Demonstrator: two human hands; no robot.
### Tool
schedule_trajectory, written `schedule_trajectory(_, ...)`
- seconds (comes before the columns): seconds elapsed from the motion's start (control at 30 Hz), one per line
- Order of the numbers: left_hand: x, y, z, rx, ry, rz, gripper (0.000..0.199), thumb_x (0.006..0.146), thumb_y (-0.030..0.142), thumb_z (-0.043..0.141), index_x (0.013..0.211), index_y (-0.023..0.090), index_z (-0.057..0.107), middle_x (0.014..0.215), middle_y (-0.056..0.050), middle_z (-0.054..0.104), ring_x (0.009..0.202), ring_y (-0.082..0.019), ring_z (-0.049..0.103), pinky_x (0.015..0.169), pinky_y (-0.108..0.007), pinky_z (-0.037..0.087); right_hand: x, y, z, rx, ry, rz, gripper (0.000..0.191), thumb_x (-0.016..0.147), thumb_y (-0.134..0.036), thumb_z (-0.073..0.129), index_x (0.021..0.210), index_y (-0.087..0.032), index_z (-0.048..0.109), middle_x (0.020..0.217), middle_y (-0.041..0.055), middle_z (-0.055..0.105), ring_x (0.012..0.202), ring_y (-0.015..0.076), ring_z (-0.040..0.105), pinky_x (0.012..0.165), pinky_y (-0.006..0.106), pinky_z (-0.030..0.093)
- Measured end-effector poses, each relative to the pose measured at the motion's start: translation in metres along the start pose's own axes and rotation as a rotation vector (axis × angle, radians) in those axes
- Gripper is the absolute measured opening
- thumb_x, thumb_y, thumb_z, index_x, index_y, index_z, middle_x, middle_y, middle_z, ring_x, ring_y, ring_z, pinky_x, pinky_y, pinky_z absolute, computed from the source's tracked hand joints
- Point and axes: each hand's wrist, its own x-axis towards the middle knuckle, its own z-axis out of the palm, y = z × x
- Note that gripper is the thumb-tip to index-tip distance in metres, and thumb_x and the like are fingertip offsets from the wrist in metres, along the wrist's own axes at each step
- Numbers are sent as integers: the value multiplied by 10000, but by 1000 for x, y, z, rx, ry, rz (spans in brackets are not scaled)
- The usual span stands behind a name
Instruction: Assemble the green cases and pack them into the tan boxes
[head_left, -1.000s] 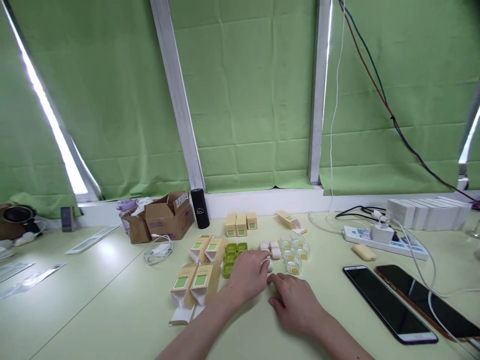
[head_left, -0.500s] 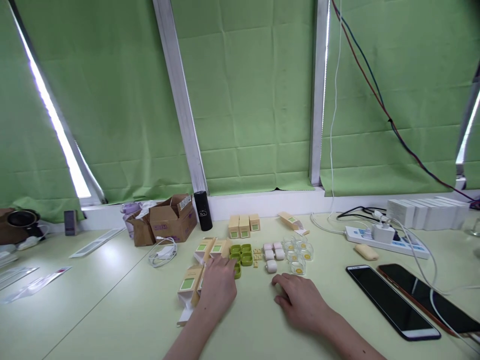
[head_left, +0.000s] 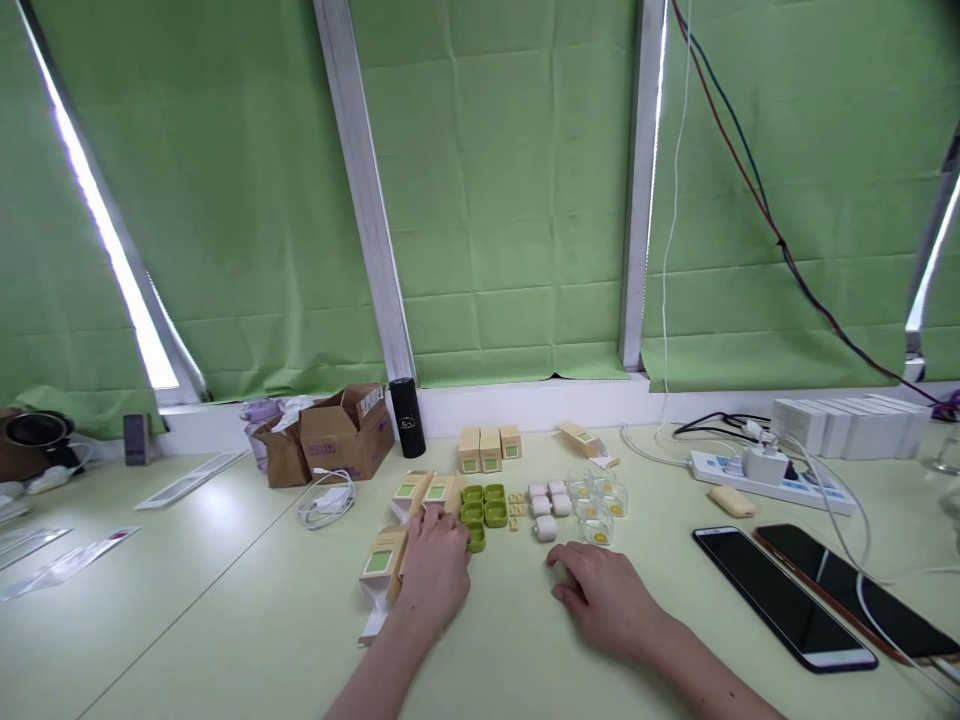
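Note:
My left hand (head_left: pixel 436 565) lies over the small kraft boxes (head_left: pixel 382 562) at centre left, beside the green square trays (head_left: pixel 495 512); its fingertips are partly hidden, so its grip cannot be made out. My right hand (head_left: pixel 604 592) rests on the table with fingers apart and slightly curled, holding nothing, just in front of the white rounded pieces (head_left: pixel 545 528) and the clear cups (head_left: pixel 598 528) with yellow marks. Tiny yellowish pieces (head_left: pixel 517 510) sit between the green trays and the white pieces.
Behind stand three kraft boxes (head_left: pixel 490 450), an opened kraft box (head_left: pixel 581 438), a cardboard carton (head_left: pixel 349 435) and a black cylinder (head_left: pixel 407 418). At right are two phones (head_left: pixel 784 597), a power strip (head_left: pixel 810 487) with cables and white boxes (head_left: pixel 847 428). A coiled white cable (head_left: pixel 328 502) lies left.
The view has shifted slightly. Both hands stay nearly in place, and the objects on the table keep their arrangement.

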Motion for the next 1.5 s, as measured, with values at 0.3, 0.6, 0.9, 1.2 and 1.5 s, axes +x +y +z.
schedule_trajectory(0.3, -2, 8, 13, -50, 147, 114, 299, 819, 23, 558, 664, 225, 716, 760, -96, 691, 969, -305, 543, 865, -451, 384, 0, 3, 2, 3, 33, -27, 240, 892, -206, 589, 1111, -264, 669, 1051, 44, 763, 982, 269, 702, 773, 331, 395)
schedule_trajectory(0.6, -6, 27, 18, -50, 258, 255, 279, 796, -41, 564, 666, 186, 662, 723, -77, 648, 894, -278, 526, 835, -460, 405, 2, 2, 7, 57, 122, -10, 272, 861, -128, 570, 1082, -260, 658, 991, 29, 743, 882, 234, 695, 710, 306, 414)
schedule_trajectory(0.9, -19, 59, 15, -287, 460, 490, 231, 869, -6, 529, 805, 184, 645, 766, -69, 618, 919, -270, 518, 822, -461, 470, 3, 2, 17, 319, 293, -130, 523, 843, -108, 594, 1334, -262, 503, 1338, 92, 633, 1049, 242, 672, 772, 338, 560)
schedule_trajectory(1.2, -24, 57, 4, -418, 517, 467, 236, 920, 67, 556, 1100, 190, 649, 997, -107, 698, 1079, -304, 562, 917, -493, 510, 4, -1, 16, 588, 364, -142, 502, 864, -121, 569, 1338, -276, 510, 1293, 90, 647, 1093, 237, 646, 774, 344, 601)
schedule_trajectory(1.5, -19, 48, 11, -474, 472, 449, 430, 956, 115, 577, 1373, 221, 572, 1275, -126, 695, 1283, -312, 548, 1051, -512, 512, 2, -7, 12, 713, 396, -141, 466, 875, -176, 589, 1327, -281, 546, 1315, 93, 635, 1082, 235, 637, 758, 333, 600)
